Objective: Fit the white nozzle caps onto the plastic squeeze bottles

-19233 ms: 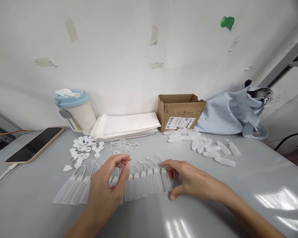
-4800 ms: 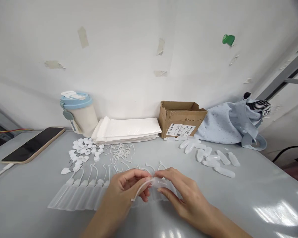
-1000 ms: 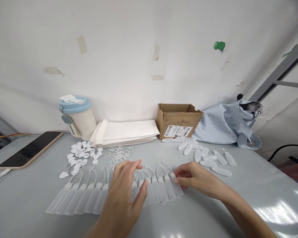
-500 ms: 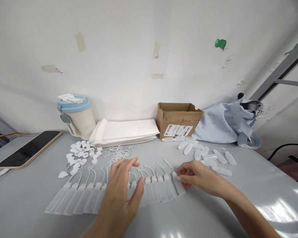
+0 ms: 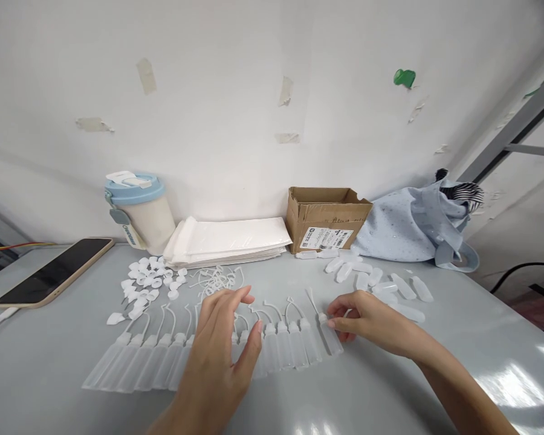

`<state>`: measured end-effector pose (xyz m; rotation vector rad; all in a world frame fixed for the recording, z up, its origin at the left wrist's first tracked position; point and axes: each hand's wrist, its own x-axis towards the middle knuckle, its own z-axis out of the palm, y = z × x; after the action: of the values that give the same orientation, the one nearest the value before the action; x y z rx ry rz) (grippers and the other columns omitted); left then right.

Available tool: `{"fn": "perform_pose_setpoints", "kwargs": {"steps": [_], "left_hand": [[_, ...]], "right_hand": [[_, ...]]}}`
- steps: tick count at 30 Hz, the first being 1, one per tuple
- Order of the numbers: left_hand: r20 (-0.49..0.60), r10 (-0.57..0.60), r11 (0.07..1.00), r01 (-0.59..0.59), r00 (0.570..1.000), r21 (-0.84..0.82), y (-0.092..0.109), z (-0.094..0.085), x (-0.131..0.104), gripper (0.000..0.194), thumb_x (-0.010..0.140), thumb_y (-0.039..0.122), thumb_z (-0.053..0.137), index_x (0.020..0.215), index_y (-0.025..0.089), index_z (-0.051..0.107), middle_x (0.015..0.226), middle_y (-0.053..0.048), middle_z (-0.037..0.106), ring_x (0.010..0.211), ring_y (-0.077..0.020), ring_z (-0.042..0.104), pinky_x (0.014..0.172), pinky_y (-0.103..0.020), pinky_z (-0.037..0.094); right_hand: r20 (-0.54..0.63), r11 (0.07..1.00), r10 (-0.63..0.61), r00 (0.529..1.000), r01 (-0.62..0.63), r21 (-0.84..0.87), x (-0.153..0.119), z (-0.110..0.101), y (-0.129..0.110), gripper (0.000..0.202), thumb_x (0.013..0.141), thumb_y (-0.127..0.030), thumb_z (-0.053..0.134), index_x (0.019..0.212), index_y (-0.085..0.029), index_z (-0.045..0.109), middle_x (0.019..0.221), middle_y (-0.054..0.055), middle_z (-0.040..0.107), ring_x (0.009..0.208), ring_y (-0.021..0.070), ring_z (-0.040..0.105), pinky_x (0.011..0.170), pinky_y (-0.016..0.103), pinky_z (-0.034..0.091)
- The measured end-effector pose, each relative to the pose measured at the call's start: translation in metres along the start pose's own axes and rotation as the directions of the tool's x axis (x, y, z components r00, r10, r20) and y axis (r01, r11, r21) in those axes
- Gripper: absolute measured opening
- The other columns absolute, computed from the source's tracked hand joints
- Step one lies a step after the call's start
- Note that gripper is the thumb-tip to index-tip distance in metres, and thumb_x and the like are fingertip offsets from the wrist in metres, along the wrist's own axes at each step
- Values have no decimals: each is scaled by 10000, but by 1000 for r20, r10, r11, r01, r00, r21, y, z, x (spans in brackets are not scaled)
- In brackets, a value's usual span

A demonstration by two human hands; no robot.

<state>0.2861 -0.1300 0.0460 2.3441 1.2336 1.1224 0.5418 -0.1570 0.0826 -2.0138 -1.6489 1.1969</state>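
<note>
A row of translucent plastic squeeze bottles lies on the table, each topped with a thin bent white tube. My left hand hovers over the middle of the row, thumb and fingers apart and nothing between them; it hides the bottles beneath. At the row's right end, my right hand has its thumb and curled fingers at the neck of the last bottle, which lies slightly apart from its neighbour. Part of that grip is hidden behind the fingers.
White caps and loose tubes are heaped behind the row. More bottles lie scattered at right. Along the wall stand a cup, white envelopes, a cardboard box and a blue bag. A phone lies left.
My right hand has shifted a little to the right together with the end bottle, widening the gap to the row. My left hand has stayed in place.
</note>
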Motion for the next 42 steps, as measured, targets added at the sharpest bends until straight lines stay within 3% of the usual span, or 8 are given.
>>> {"fn": "perform_pose_setpoints", "kwargs": {"steps": [8, 17, 42], "left_hand": [[4, -32, 999, 32, 999, -23, 0, 1, -1, 350, 902, 242, 478, 1246, 262, 421, 1066, -55, 586, 1088, -242, 490, 861, -411, 506], [-10, -20, 1000, 20, 1000, 8, 0, 1, 0, 346, 892, 242, 472, 1235, 259, 429, 1046, -56, 606, 1073, -254, 525, 817, -405, 515], [-7, -28, 1000, 28, 1000, 6, 1, 0, 2, 331, 899, 250, 468, 1228, 261, 429, 1049, -61, 597, 1074, -261, 517, 830, -438, 510]], "right_hand": [[14, 999, 13, 1000, -14, 31, 0, 0, 4, 196, 751, -312, 617, 854, -146, 609, 729, 35, 658, 663, 192, 650, 585, 266, 473], [26, 996, 23, 999, -25, 81, 2, 5, 1, 192, 708, -239, 631, 872, -144, 598, 648, 14, 645, 638, 188, 637, 579, 261, 453], [69, 973, -36, 997, 19, 229, 6, 19, 8, 183, 715, -231, 630, 869, -140, 593, 629, 1, 639, 609, 166, 622, 595, 260, 455]]}}
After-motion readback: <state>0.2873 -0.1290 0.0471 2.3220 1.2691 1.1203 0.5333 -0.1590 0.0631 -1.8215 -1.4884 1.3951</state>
